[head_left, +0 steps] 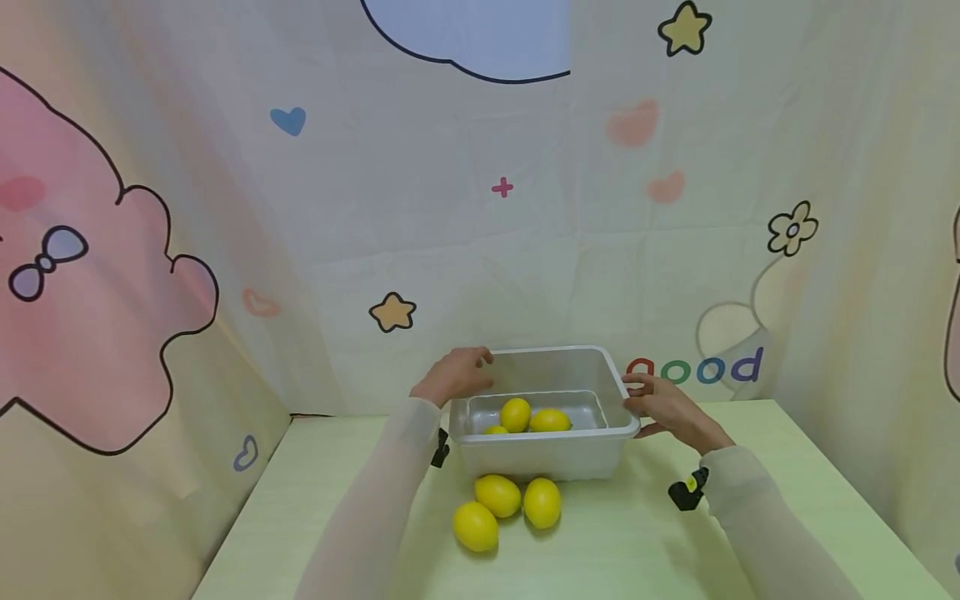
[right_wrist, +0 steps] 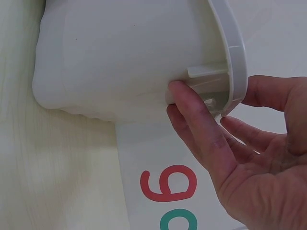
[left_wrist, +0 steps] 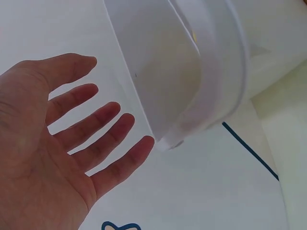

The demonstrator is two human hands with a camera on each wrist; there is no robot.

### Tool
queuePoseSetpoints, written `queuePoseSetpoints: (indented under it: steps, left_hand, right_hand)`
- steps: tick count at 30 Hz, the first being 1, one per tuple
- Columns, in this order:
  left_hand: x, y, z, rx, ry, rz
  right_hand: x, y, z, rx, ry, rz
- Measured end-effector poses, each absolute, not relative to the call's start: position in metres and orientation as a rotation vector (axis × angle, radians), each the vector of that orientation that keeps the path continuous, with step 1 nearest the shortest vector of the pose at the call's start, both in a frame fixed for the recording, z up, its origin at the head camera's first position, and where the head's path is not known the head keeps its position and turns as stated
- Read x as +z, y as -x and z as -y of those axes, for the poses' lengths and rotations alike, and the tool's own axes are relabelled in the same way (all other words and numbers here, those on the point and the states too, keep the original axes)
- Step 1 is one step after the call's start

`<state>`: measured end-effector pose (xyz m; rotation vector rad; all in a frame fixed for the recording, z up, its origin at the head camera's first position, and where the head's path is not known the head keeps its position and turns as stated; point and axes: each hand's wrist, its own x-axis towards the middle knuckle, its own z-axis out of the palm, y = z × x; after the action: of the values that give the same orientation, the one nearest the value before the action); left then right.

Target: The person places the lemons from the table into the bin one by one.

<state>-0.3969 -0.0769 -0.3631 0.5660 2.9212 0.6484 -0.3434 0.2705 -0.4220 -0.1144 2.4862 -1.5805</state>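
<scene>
A white plastic bin [head_left: 540, 457] stands on the table against the back curtain, with yellow lemons [head_left: 515, 415] visible inside it. In front of it lie three more lemons [head_left: 497, 497] close together. My left hand [head_left: 457, 375] is at the bin's back left corner; in the left wrist view its fingers are spread, with the little fingertip right at the rim. My right hand [head_left: 667, 408] holds the bin's right side. The right wrist view shows its fingers [right_wrist: 201, 127] under the rim against the outer wall, and the thumb at the rim's other side, its tip partly hidden.
The pale green table [head_left: 300, 517] ends at a printed curtain [head_left: 450, 233] at the back and sides. Dark devices are worn at both wrists, the right one [head_left: 687, 490] hanging below the sleeve.
</scene>
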Motion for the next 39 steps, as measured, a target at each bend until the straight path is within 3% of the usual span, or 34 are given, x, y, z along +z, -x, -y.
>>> queuePoseSetpoints:
  steps: [39]
  left_hand:
    - [-0.36,0.331,0.092,0.504,-0.863,-3.082]
  right_hand:
    - [-0.421,0.34,-0.268,-1.584,0.146,-2.51]
